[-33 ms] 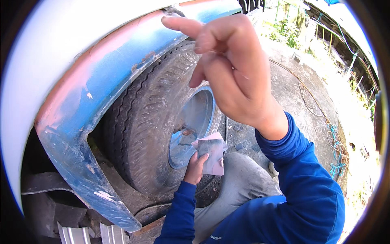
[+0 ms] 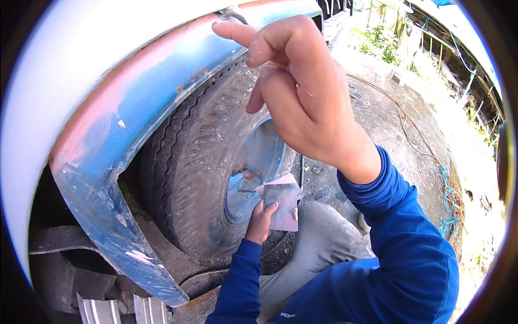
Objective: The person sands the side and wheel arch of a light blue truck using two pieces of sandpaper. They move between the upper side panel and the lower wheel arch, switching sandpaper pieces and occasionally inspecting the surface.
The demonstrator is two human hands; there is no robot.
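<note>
1. Head camera: a curved body panel (image 2: 108, 143), blue with pink and pale patches, arches along the left and far side, scuffed and streaked along its near end.
2. Concrete ground (image 2: 386, 127) spreads out to the right, with a thin hose (image 2: 400, 101) snaking over it and turquoise cord (image 2: 444, 186) gathered near its right edge.
3. Under the arch I see a big, dusty tyre (image 2: 183, 162), its grooved tread toward the left, around a blue wheel (image 2: 272, 143).
4. The person's bent leg, in dusty grey trousers (image 2: 326, 232), sits at the near side, beside the tyre; both arms wear blue sleeves (image 2: 418, 232).
5. Two ribbed metal strips (image 2: 100, 312) stick up at the near left.
6. The right hand (image 2: 307, 102) is raised between the person and the panel's far stretch, one finger stretched left, the others bent with gaps between them; whether that fingertip touches the panel I cannot tell.
7. Well apart from it, the left hand (image 2: 260, 220) is clamped on the near left edge of some flat sheets.
8. Those flat sheets (image 2: 281, 201), grey and pink, overlap askew in front of the wheel, just beside the knee.
</note>
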